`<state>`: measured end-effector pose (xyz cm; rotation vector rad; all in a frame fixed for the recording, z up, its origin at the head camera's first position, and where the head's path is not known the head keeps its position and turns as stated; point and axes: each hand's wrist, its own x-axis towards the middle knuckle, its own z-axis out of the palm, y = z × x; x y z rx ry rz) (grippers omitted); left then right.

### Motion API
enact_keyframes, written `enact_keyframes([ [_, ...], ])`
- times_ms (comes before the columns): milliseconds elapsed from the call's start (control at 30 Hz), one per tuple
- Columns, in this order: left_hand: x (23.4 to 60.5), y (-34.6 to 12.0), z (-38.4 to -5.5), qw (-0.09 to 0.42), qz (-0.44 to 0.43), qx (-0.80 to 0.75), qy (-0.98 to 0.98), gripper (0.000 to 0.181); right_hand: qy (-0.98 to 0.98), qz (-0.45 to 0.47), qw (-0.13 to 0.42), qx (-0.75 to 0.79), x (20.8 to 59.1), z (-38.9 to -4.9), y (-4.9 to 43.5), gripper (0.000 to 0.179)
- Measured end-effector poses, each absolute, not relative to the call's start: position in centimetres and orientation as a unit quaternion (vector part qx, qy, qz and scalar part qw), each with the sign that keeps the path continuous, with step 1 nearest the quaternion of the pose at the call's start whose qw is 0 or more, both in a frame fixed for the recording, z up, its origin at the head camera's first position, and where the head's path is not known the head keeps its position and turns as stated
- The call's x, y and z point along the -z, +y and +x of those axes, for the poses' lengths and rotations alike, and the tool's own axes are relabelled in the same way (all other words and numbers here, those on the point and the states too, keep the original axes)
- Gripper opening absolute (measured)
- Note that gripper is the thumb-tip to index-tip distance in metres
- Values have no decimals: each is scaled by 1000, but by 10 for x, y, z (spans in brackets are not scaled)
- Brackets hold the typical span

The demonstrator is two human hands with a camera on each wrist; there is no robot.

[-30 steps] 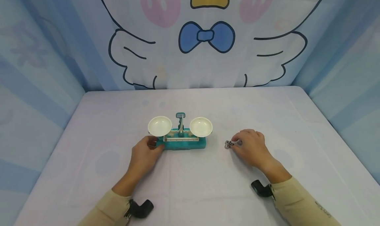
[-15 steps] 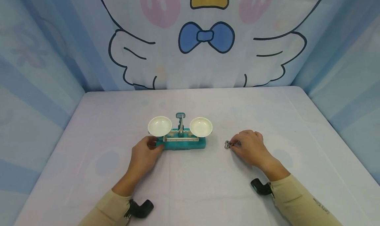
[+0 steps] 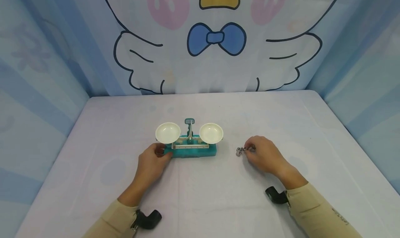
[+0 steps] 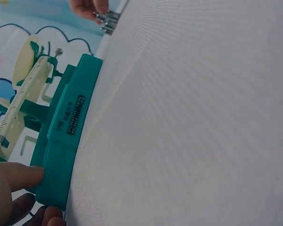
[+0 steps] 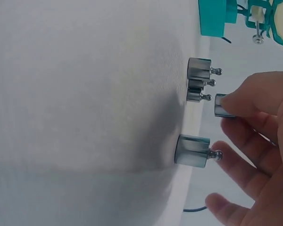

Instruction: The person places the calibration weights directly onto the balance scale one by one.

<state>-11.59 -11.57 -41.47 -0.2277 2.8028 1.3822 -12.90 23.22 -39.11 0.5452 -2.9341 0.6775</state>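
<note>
A teal balance scale (image 3: pixel 193 153) with two cream pans stands left of the table's middle. My left hand (image 3: pixel 154 163) grips the left end of its base, the thumb on the front face in the left wrist view. My right hand (image 3: pixel 265 156) pinches a small silver weight (image 5: pixel 221 106) between thumb and fingers, held above the tabletop. Several more silver weights stand beside that hand. In the right wrist view, a large weight (image 5: pixel 199 69) and two smaller ones form a row, and another large weight (image 5: pixel 192 150) stands apart under the fingers.
Pale cloth covers the table (image 3: pixel 200 196). A curtain (image 3: pixel 215 71) with a cartoon print hangs behind it, and blue curtains close off both sides. A black wrist camera (image 3: pixel 276 195) sits at the right cuff, another (image 3: pixel 148 220) at the left.
The right hand has shifted a little among the weights, leaving more of them visible to its left. The left hand and the balance scale have stayed in place.
</note>
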Motion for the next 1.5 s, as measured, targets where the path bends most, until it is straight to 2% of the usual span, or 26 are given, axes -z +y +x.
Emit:
enact_keyframes([
  [367, 415, -117, -116, 4, -71, -442, 894, 41, -946, 171, 80, -262, 384, -129, 233, 18],
  [633, 415, -117, -114, 7, -82, -440, 894, 32, -935, 176, 92, -295, 371, -133, 220, 17],
  [933, 412, -114, -113, 7, -101, -436, 894, 30, -912, 184, 79, -358, 357, -139, 198, 17],
  [1500, 413, -113, -118, -15, -98, -470, 877, 34, -914, 183, 73, -355, 351, -143, 187, 19],
])
